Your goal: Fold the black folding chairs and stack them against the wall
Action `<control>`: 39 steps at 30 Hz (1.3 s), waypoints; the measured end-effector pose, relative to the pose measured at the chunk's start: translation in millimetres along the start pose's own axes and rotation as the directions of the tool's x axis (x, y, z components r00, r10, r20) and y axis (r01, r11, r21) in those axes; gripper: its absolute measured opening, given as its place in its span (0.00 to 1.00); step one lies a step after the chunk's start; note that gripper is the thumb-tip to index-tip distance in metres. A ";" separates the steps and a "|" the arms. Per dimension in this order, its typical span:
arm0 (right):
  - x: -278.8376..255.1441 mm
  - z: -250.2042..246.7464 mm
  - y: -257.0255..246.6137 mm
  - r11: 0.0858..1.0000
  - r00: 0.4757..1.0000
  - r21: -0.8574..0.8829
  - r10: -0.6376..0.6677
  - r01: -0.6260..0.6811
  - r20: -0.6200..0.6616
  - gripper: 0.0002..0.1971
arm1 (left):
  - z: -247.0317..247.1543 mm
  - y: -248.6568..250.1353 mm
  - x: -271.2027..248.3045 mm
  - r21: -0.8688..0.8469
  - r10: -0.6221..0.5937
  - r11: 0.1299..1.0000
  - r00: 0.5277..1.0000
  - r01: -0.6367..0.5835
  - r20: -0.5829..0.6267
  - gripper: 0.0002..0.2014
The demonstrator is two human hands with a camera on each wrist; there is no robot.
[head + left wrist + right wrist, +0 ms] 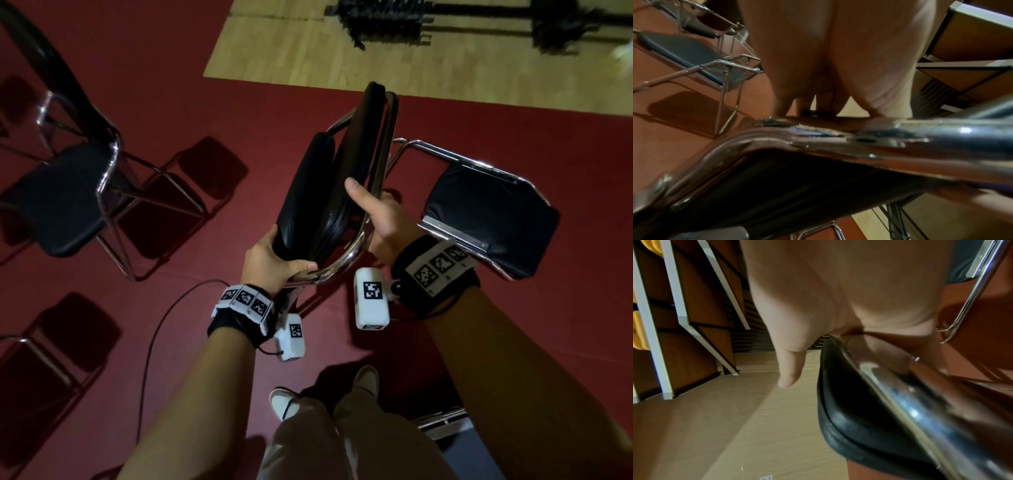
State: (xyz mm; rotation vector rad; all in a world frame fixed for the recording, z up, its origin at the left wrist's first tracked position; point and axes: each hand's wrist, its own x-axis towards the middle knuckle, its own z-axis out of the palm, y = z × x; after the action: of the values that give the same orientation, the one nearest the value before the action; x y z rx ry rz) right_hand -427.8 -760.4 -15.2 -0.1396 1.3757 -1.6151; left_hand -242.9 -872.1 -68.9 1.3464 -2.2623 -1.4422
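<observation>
Both hands are gripping the folded chair point(337, 178) above the red floor point(205, 113): left hand point(270, 258) curling round its chrome frame point(342, 263), right hand point(380, 219) clasping the side rail, thumb extended. Carrying well probably means keeping the halves pressed together, clearing the open chair point(489, 219) alongside.

Left hand point(838, 56) up close, fingers curled over a chrome tube point(900, 146) of the folded chair. Black pad point(797, 186) just beneath the tube. Off to the left, an open chair point(694, 53) standing on red floor point(663, 129), shadow under it. Wooden panels point(972, 40) at upper right. Pale floor point(941, 219) at lower right. Whole picture blurred, tube edges smeared.
</observation>
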 end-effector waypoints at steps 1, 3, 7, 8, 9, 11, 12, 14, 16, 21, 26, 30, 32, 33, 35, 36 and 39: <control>-0.7 3.9 -1.9 1.000 1.000 0.026 0.003 -0.003 0.011 0.25 | -5.1 -1.1 1.5 -0.001 0.000 1.000 1.000 0.000 0.026 0.41; -3.2 7.3 -7.7 0.993 0.999 0.110 0.050 -0.049 -0.005 0.21 | -14.8 -6.7 7.6 -0.053 -0.020 0.998 0.996 0.024 0.086 0.34; 5.5 6.1 -9.8 0.991 0.991 0.111 0.092 -0.081 -0.100 0.19 | -22.6 -5.3 15.4 -0.103 -0.151 0.980 0.977 0.168 0.153 0.25; 8.0 7.1 -10.1 0.990 0.985 0.104 0.105 -0.091 -0.135 0.21 | -22.1 -0.4 15.4 -0.121 -0.181 0.972 0.972 0.200 0.152 0.24; 10.4 7.4 -9.3 0.989 0.977 0.101 0.125 -0.108 -0.171 0.25 | -20.0 3.1 15.3 -0.145 -0.198 0.964 0.967 0.221 0.158 0.24; 12.9 9.1 -11.5 0.986 0.965 0.101 0.153 -0.135 -0.211 0.33 | -16.8 9.0 14.3 -0.193 -0.210 0.951 0.963 0.242 0.172 0.25; 13.7 9.5 -12.4 0.983 0.962 0.109 0.167 -0.147 -0.214 0.32 | -16.5 12.9 13.0 -0.207 -0.218 0.945 0.960 0.252 0.173 0.26; 13.8 9.8 -13.8 0.978 0.963 0.103 0.200 -0.184 -0.179 0.23 | -16.8 24.3 10.8 -0.250 -0.287 0.914 0.945 0.320 0.159 0.28; 10.7 11.6 -13.9 0.970 0.960 0.099 0.235 -0.221 -0.155 0.22 | -19.7 39.3 4.9 -0.287 -0.403 0.855 0.902 0.432 0.155 0.25; 6.6 28.3 -15.5 0.955 0.945 0.044 0.298 -0.295 -0.134 0.31 | -34.1 59.8 -27.4 -0.401 -0.666 0.580 0.696 0.709 0.267 0.11; 27.6 36.8 -8.4 0.906 0.917 -0.145 0.387 -0.398 -0.102 0.37 | -38.3 65.3 -49.8 -0.535 -0.590 0.371 0.638 0.759 0.495 0.27; 42.7 35.6 -9.1 0.834 0.870 -0.265 0.492 -0.483 -0.037 0.46 | -40.9 78.2 -50.1 -0.561 -0.594 0.395 0.668 0.727 0.448 0.25; 19.6 48.2 -35.8 0.809 0.842 -0.266 0.539 -0.524 -0.022 0.45 | -45.6 73.1 -47.7 -0.593 -0.626 0.372 0.665 0.714 0.408 0.22; 15.7 50.6 -45.9 0.805 0.832 -0.247 0.555 -0.540 -0.007 0.45 | -47.8 69.7 -46.7 -0.608 -0.635 0.365 0.666 0.705 0.392 0.19; 20.1 49.9 -56.0 0.818 0.835 -0.189 0.550 -0.543 -0.017 0.48 | -53.7 58.2 -42.9 -0.608 -0.678 0.377 0.656 0.698 0.332 0.15; 26.0 52.5 -58.1 0.823 0.838 -0.174 0.545 -0.541 -0.030 0.49 | -60.3 55.5 -42.6 -0.604 -0.690 0.380 0.650 0.701 0.319 0.14; 45.2 62.6 -60.0 0.852 0.868 -0.168 0.486 -0.496 -0.097 0.55 | -80.0 35.1 -33.9 -0.581 -0.708 0.367 0.623 0.726 0.332 0.19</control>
State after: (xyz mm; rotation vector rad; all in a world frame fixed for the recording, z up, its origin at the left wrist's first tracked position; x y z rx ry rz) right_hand -447.0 -842.7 34.0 0.1384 1.4578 -1.0650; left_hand -201.5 -894.7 12.0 2.0882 -0.8057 -2.2030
